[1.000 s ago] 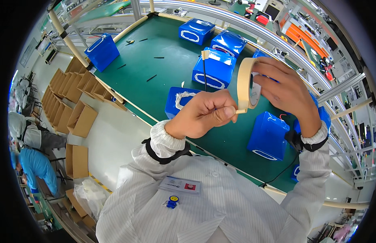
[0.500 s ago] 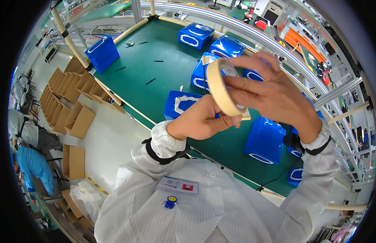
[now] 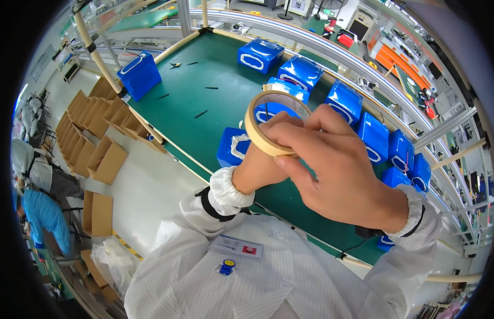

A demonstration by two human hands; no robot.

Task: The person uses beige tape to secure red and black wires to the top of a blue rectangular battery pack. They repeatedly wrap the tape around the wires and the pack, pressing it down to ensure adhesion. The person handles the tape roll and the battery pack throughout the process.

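So we've got the roll of tan masking tape right up close now, held over the green bench between both hands. A second ago it stood nearly edge-on to us, out to the right; half a second ago it had started to tip, and now it's swung round toward the middle so we're looking partly through the ring at the blue packs behind it. The right hand has come across on top of the left, so it covers a lot more than before.

Right-hand fingers are curled over the roll's near edge, thumb underneath, pinching the ring itself. The left hand sits below and behind, mostly hidden; its fingers seem to be pressed against the lower rim, maybe picking at the tape's loose end, but we honestly can't tell from this angle.

Our read: the roll's been turned to a working position for both hands, and no strip is pulled off it yet as far as we can see.

Around it: a cluster of blue packs on the bench, one more blue pack off at the far left corner, and flat cardboard boxes lined up on the floor.
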